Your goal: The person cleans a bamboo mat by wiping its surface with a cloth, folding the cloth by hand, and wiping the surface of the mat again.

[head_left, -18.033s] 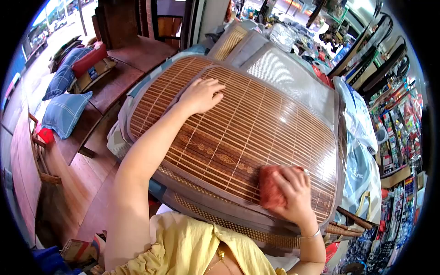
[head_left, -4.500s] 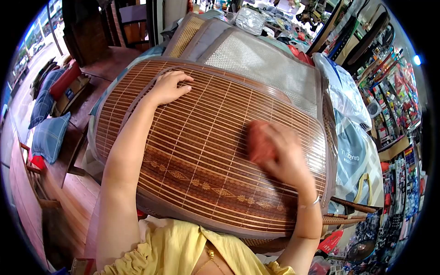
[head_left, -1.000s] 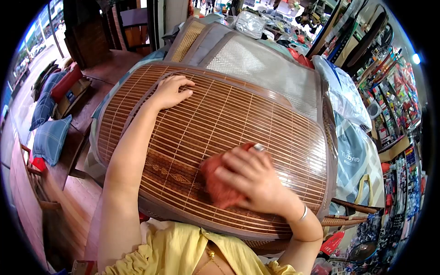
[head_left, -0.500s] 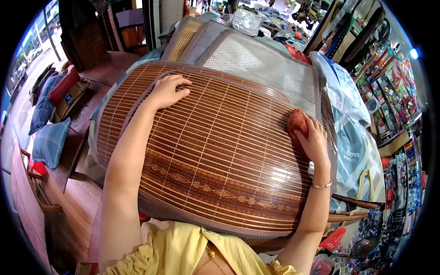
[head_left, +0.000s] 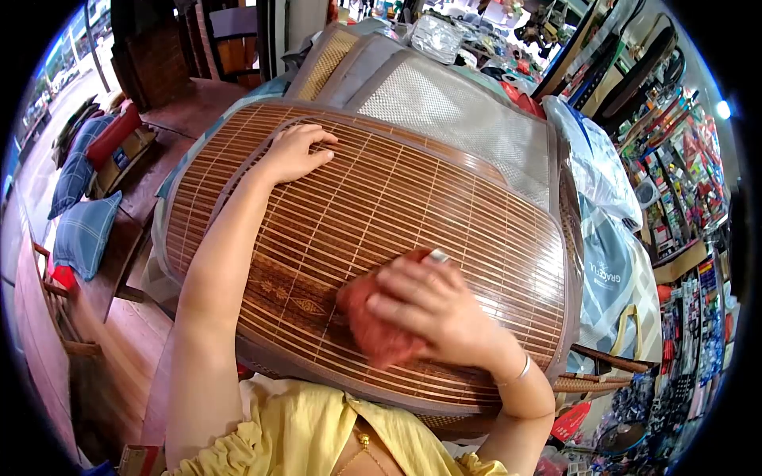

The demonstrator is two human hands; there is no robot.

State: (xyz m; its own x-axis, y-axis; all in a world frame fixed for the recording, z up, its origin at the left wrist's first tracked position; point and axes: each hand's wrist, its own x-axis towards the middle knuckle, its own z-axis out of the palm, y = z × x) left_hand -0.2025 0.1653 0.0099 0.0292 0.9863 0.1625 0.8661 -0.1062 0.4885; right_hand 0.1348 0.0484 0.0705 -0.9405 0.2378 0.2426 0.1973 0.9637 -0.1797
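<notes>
A brown slatted mat (head_left: 468, 230) with grey edging lies across the middle of the view, over other mats. My left hand (head_left: 298, 154) rests on its upper left part, fingers slightly apart, with nothing held. Lower down, near the patterned band, my right hand (head_left: 432, 309) is wrapped over a reddish cloth (head_left: 373, 325) that lies against the slats. The right hand is blurred, and the cloth's underside is hidden. A patterned strip of the band shows just left of the cloth.
Behind the mat are a silvery woven mat (head_left: 452, 103) and a tan one (head_left: 327, 67). A printed bag (head_left: 607, 266) lies at the right, beside shelves of small goods (head_left: 675, 198). Blue cushions (head_left: 86, 234) sit on a wooden bench at the left.
Since half a second ago, my right hand has swept the reddish cloth from the mat's upper right side down and left to the patterned band. My left hand has stayed in place on the mat.
</notes>
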